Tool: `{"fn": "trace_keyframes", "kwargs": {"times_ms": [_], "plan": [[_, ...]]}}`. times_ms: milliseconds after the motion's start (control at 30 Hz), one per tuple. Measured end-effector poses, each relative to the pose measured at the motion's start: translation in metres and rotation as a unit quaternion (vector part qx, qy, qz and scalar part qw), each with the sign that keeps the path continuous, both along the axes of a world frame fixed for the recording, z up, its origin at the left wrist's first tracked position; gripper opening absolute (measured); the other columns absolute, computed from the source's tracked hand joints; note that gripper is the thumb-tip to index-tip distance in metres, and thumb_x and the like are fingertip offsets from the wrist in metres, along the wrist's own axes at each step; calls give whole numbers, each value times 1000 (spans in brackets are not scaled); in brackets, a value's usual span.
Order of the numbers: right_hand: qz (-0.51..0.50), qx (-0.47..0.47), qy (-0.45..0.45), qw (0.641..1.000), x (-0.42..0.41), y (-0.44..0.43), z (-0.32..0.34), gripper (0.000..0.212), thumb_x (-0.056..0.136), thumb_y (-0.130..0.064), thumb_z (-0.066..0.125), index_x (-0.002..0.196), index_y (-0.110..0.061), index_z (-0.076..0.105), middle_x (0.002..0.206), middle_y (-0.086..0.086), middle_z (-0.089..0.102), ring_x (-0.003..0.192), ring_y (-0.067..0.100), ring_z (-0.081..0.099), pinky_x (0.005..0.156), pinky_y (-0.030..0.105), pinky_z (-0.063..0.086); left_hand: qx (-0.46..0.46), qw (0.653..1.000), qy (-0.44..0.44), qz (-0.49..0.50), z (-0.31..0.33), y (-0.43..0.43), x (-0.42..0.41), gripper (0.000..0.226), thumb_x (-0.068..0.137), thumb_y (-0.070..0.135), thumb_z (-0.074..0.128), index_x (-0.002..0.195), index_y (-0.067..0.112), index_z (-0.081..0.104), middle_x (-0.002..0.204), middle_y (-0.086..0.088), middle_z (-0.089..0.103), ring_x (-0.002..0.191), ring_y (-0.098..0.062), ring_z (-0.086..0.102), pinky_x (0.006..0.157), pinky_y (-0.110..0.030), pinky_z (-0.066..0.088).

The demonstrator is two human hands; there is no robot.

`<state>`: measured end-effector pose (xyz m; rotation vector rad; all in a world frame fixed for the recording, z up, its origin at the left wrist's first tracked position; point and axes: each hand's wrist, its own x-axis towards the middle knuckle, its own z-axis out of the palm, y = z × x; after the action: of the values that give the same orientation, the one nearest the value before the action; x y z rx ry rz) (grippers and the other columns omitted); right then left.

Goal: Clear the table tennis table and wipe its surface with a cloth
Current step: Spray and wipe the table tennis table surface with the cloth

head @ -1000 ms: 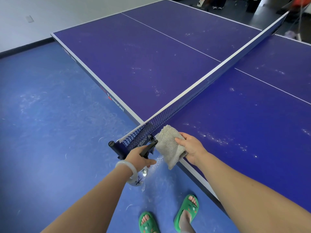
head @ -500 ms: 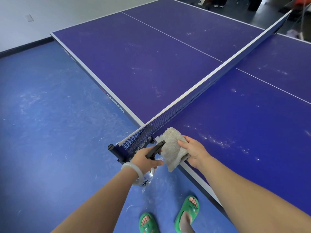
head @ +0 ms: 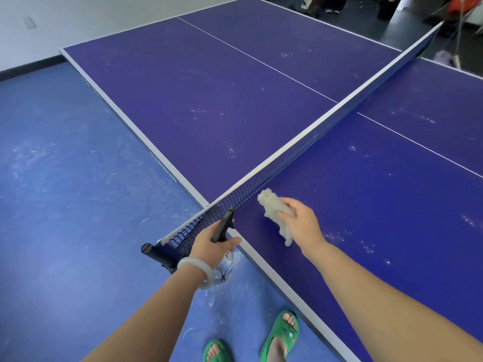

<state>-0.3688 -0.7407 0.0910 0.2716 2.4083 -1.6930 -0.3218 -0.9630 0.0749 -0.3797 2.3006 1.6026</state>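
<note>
The right hand (head: 303, 226) has its fingers curled round a pale, fluffy cloth (head: 271, 207), bunched so that one end sticks out toward the net and the other hangs down below the palm. The cloth is over the near half of the table tennis table (head: 209, 100), close beside the net and near the table's side edge; whether it touches the surface cannot be told. The left hand (head: 211, 246) grips a spray bottle (head: 224, 267) by its neck, fingers wrapped round it and the thumb lying across the front. The bottle's black nozzle points up and forward toward the net, and its clear body hangs below the hand, off the side of the table. A pale bangle (head: 198, 267) sits on the left wrist. Just left of that hand a black net post (head: 156, 253) clamps to the table's edge, and the dark mesh net (head: 261, 178) with its white top band runs from it across the table to the far side. The purple playing surface shows white lines and scattered whitish specks on both halves. Below, a scuffed blue floor (head: 65, 205) and two feet in green slippers (head: 281, 333) beside the table.
</note>
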Motion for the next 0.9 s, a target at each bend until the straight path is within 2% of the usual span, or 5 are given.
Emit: {"fn": "trace_keyframes", "kwargs": {"times_ms": [167, 367, 567, 767, 900], "plan": [[287, 172, -36, 942, 26, 4, -57, 45, 97, -13, 58, 139, -28, 54, 140, -16, 50, 132, 1, 39, 110, 20, 30, -7, 1000, -8, 19, -4, 1, 2, 23, 86, 23, 75, 106, 29, 64, 72, -6, 65, 46, -1, 46, 51, -11, 40], [390, 211, -11, 896, 30, 15, -77, 71, 90, -34, 67, 152, -27, 33, 157, -22, 18, 146, -4, 1, 121, 25, 5, -21, 999, -19, 46, -9, -4, 1, 26, 86, 24, 75, 110, 25, 64, 75, -12, 65, 40, 1, 43, 47, -10, 37], [334, 284, 119, 891, 8, 0, -71, 42, 98, -44, 53, 138, -32, 52, 150, -18, 39, 142, 6, 23, 120, 35, 10, -10, 996, -46, 74, -16, -1, 0, 19, 85, 23, 77, 100, 20, 66, 62, 5, 60, 45, -1, 46, 58, -18, 43], [439, 390, 220, 779, 12, -7, -113, 47, 99, -38, 36, 145, -30, 45, 156, -9, 37, 146, 16, 29, 117, 39, 12, 15, 997, -33, 72, -21, 1, -1, 24, 85, 17, 76, 107, 22, 67, 57, 9, 57, 52, -2, 54, 57, -13, 42], [439, 440, 268, 736, -17, -4, -120, 53, 101, -36, 24, 148, -20, 42, 156, -1, 37, 146, 18, 30, 117, 42, 17, 26, 995, -30, 88, -22, 1, -3, 15, 84, 15, 77, 90, 25, 66, 60, 4, 60, 49, -3, 52, 56, -14, 41]]}}
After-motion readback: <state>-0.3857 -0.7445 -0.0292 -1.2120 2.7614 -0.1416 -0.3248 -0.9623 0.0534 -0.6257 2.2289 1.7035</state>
